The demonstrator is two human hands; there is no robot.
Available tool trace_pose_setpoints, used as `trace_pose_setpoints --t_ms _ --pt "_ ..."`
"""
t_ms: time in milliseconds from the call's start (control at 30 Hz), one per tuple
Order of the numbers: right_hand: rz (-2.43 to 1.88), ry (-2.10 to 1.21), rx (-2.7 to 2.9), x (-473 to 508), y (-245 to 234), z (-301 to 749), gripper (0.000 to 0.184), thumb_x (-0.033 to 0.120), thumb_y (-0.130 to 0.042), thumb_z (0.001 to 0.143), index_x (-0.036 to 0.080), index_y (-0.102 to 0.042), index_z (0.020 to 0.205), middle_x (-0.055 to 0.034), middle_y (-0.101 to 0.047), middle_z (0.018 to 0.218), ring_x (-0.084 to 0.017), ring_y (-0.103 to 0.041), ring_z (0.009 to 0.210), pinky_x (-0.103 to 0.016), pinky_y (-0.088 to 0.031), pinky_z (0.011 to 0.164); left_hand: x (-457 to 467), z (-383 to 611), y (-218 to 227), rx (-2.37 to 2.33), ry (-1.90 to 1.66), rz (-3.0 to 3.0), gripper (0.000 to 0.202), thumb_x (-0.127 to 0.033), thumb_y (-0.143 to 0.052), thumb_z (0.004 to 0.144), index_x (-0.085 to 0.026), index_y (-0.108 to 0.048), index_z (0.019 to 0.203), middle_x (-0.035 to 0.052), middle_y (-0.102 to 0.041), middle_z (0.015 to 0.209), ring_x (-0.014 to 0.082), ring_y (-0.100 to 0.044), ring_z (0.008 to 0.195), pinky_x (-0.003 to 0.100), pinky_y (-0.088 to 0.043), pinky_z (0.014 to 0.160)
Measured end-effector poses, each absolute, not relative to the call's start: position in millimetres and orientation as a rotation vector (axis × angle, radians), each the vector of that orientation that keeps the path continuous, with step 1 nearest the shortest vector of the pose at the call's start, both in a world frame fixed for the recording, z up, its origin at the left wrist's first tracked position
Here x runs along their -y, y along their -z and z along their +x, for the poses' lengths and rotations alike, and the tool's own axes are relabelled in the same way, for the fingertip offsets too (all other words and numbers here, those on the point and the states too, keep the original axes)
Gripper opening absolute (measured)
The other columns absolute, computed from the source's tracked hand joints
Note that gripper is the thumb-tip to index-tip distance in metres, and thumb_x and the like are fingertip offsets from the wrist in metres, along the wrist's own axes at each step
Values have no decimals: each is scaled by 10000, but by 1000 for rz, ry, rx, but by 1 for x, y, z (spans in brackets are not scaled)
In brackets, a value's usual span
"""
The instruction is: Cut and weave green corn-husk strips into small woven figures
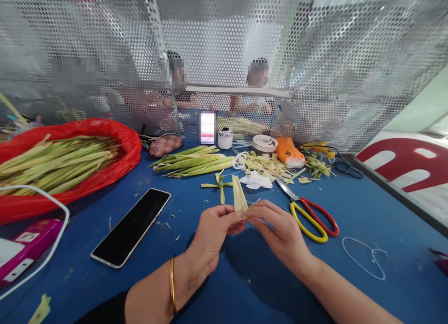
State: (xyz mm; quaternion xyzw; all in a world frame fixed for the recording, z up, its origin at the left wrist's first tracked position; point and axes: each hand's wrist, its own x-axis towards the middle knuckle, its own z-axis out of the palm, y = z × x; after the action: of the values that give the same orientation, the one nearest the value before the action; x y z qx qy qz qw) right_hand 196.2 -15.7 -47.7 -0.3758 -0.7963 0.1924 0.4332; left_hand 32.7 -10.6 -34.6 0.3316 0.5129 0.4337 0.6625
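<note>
Just left of the red-and-yellow scissors (310,214), which lie on the blue desk (350,193), the left hand (213,237) and right hand (280,233) meet over a pale green leaf strip (239,198). The fingers (233,217) of both hands are drawn narrow and pinch the strip's lower end from either side, so that its wider end stands up and away from the person. It is held just above the desk, a little left of the scissors' blades. A gold bangle (172,284) sits on the left wrist, nearer the person than the scissors. Left of the scissors and behind the hands lies a small leaf cross (220,185), and just behind the blades are a crumpled white tissue (257,180) and a heap of leaf scraps (266,165). Farther behind the scissors stand an orange case (289,152) and a white tape roll (264,143). Behind and to the left of the scissors lies a bundle of long leaves (192,163). Well to their left a black phone (131,227) lies face up. Farther left still, a red plastic bag (115,165) holds more green stalks (52,163). To the right of the scissors a loop of thin white wire (364,256) lies flat on the desk. Beyond the scissors a perforated metal screen (315,58) closes off the far side of the desk, and other people sit behind it.
</note>
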Motion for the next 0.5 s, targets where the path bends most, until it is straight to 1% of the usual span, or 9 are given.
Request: trace_pose_setpoints --t_ms 67,167,300,400,500 --pt "-919 -399 2028 16 47 197 221 128 -477 925 232 -644 1024 -57 -655 920 -180 -628 850 -303 -495 736 11 33 34 -1154 -972 728 171 -248 -747 593 -121 -705 699 38 -690 660 104 -614 564 196 -449 589" --pt "-904 -272 2093 17 45 198 259 107 -465 922 231 -644 1063 -65 -651 909 -182 -627 831 -304 -498 715 11 32 35 -1151 -952 727 144 -234 -740 596 -122 -699 677 29 -676 640 100 -608 562 195 -446 591" --pt "-913 -185 2136 17 43 197 253 89 -463 917 224 -660 1000 -56 -650 851 -173 -627 779 -289 -491 682 10 31 34 -1157 -924 726 126 -228 -725 602 -126 -688 666 32 -671 624 111 -616 570 204 -451 594" --pt "-961 -243 2051 17 43 196 184 142 -495 921 218 -663 925 -54 -652 839 -170 -622 762 -278 -495 678 10 31 33 -1121 -920 727 158 -249 -749 595 -131 -683 678 38 -688 660 122 -634 606 212 -460 621" --pt "-1021 -440 1874 18 45 193 124 171 -537 905 209 -639 846 -38 -655 820 -158 -628 763 -253 -501 692 12 32 33 -1079 -934 746 205 -303 -767 607 -140 -692 706 51 -710 708 143 -655 669 222 -463 651"
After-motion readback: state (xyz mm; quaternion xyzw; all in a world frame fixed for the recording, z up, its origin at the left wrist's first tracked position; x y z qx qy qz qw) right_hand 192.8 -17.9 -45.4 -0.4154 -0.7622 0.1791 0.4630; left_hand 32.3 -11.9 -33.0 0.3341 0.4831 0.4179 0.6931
